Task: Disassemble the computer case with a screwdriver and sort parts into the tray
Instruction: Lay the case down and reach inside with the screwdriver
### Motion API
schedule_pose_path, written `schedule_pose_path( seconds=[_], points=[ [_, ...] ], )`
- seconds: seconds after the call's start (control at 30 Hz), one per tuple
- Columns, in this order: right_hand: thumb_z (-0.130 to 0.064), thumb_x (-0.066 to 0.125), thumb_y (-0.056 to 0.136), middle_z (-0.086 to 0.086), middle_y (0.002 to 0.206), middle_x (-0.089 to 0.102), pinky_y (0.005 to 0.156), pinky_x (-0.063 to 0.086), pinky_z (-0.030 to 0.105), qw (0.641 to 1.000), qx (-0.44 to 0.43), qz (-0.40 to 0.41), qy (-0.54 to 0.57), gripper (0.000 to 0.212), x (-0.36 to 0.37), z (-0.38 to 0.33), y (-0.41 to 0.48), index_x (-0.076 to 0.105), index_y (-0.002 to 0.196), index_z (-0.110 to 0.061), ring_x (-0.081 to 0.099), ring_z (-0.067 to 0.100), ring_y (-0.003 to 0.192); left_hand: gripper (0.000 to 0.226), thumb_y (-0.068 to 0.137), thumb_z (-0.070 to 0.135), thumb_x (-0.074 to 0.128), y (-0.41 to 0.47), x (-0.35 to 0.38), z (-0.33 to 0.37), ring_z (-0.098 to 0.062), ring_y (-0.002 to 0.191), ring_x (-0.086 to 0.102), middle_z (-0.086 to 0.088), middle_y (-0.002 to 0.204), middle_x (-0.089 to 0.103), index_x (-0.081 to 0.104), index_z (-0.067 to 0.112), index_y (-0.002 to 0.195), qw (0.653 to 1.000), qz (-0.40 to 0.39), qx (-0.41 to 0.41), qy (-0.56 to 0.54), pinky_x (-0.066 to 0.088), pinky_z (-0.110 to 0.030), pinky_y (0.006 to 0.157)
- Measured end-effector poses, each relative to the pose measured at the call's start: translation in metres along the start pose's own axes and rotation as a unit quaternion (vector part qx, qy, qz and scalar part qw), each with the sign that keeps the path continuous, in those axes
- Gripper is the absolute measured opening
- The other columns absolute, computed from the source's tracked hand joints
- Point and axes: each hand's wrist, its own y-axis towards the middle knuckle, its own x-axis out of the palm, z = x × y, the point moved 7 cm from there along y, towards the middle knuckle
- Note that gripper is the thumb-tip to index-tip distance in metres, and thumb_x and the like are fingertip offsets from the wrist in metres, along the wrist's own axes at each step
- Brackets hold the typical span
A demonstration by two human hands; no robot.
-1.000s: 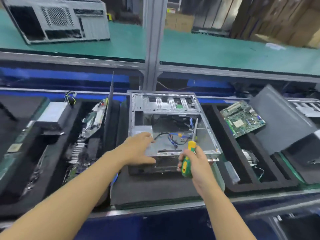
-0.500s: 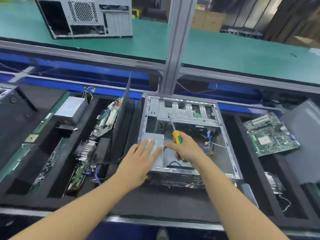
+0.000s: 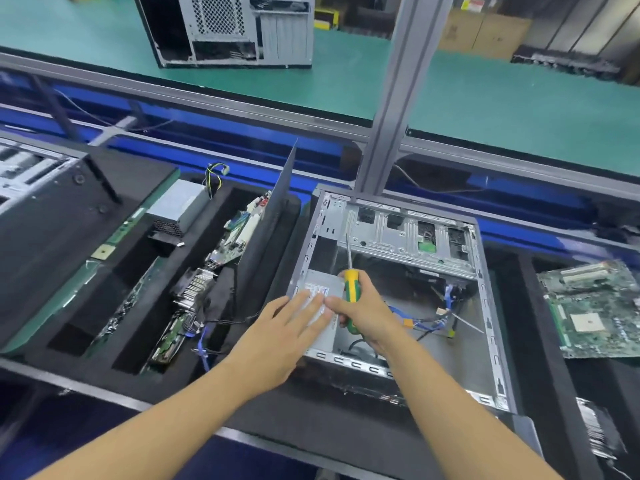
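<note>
Head view: the open computer case lies at centre, just right of the foam tray. Inside it, the left hand rests flat, fingers straight, on a grey box. The right hand grips the screwdriver, its shaft pointing far.

Power supply label inside computer case partly covered by left hand, print too small to read, screwdriver handle base hidden within right hand, motherboard right of case cut by picture edge, second chassis beyond case cropped at top.
</note>
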Motion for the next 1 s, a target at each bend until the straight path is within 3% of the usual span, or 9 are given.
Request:
schedule_pose_path(
  seconds=[0.13,0.23,0.4,0.47,0.63,0.73,0.83,0.93,1.0],
  points=[
    [-0.033,0.086,0.073,0.009,0.095,0.068,0.055,0.05,0.026,1.0,0.007,0.012,0.026,0.046,0.0,0.002,-0.001,0.059,0.108,-0.044,0.06,0.013,0.058,0.114,0.051,0.037,0.093,0.002,-0.008,-0.002,-0.033,0.14,0.043,-0.015,0.155,0.04,0.041,0.018,0.15,1.0,-0.01,-0.009,-0.023,0.044,-0.043,0.106],
    [-0.045,0.091,0.061,0.01,0.095,0.068,0.059,0.051,0.03,0.998,0.045,0.005,0.037,0.067,0.001,0.007,0.001,0.055,0.116,-0.035,0.058,0.015,0.065,0.11,0.059,0.024,0.088,0.001,-0.008,-0.003,-0.033,0.146,0.034,-0.017,0.158,0.033,0.034,0.011,0.154,0.999,0.004,-0.019,-0.028,0.039,-0.044,0.112],
    [-0.03,0.093,0.068,0.014,0.113,0.069,0.074,0.058,0.043,0.997,0.062,0.005,0.053,0.068,0.005,0.01,0.004,0.05,0.121,-0.03,0.068,0.025,0.091,0.095,0.059,0.019,0.083,0.0,-0.006,-0.002,-0.032,0.143,0.039,-0.019,0.154,0.041,0.046,0.0,0.145,0.999,0.02,-0.022,-0.019,0.043,-0.045,0.108],
    [-0.028,0.092,0.069,0.013,0.107,0.07,0.064,0.056,0.034,0.997,0.049,0.013,0.06,0.068,0.003,0.006,0.004,0.05,0.122,-0.027,0.066,0.019,0.078,0.084,0.063,0.007,0.068,0.001,-0.004,-0.001,-0.032,0.142,0.04,-0.018,0.152,0.043,0.047,0.0,0.144,0.999,0.039,-0.025,-0.025,0.045,-0.044,0.106],
    [-0.02,0.089,0.074,0.012,0.09,0.062,0.053,0.048,0.029,0.998,0.012,0.031,0.059,0.054,-0.003,-0.003,0.008,0.052,0.114,-0.02,0.053,0.014,0.058,0.075,0.067,0.001,0.041,0.004,-0.001,-0.001,-0.032,0.138,0.046,-0.015,0.149,0.049,0.051,0.003,0.142,0.997,0.074,-0.022,-0.026,0.049,-0.044,0.099],
    [-0.012,0.072,0.089,0.007,0.09,0.068,0.049,0.048,0.028,0.996,-0.035,0.064,0.059,0.023,-0.012,-0.021,0.012,0.058,0.105,-0.021,0.055,0.013,0.053,0.071,0.077,-0.001,0.021,0.005,-0.001,0.002,-0.032,0.135,0.05,-0.014,0.147,0.052,0.056,0.006,0.138,0.995,0.093,-0.022,-0.026,0.051,-0.046,0.094],
    [-0.039,0.058,0.09,0.006,0.09,0.071,0.049,0.048,0.027,0.994,-0.073,0.068,-0.041,0.011,-0.026,-0.044,0.007,0.065,0.097,-0.033,0.061,0.017,0.054,0.073,0.079,0.0,0.017,0.005,-0.001,0.003,-0.032,0.137,0.048,-0.013,0.149,0.049,0.053,0.008,0.142,0.994,0.085,-0.039,-0.048,0.052,-0.046,0.092],
    [-0.041,0.047,0.091,0.0,0.096,0.069,0.049,0.048,0.029,0.991,-0.053,0.078,-0.091,0.015,-0.052,-0.037,-0.003,0.061,0.093,-0.035,0.061,0.016,0.057,0.07,0.082,0.004,0.042,0.007,-0.001,-0.001,-0.032,0.146,0.033,-0.015,0.159,0.032,0.037,0.006,0.152,0.995,0.042,-0.05,-0.073,0.045,-0.048,0.104],
    [-0.03,0.048,0.096,0.006,0.09,0.065,0.06,0.055,0.04,0.989,-0.017,0.064,-0.135,0.012,-0.066,-0.022,-0.011,0.056,0.101,-0.023,0.066,0.019,0.063,0.103,0.081,0.04,0.06,0.009,0.013,-0.005,-0.029,0.154,-0.003,-0.013,0.166,-0.007,0.0,0.008,0.159,0.996,-0.058,-0.005,-0.072,0.019,-0.053,0.118]
  ],
)
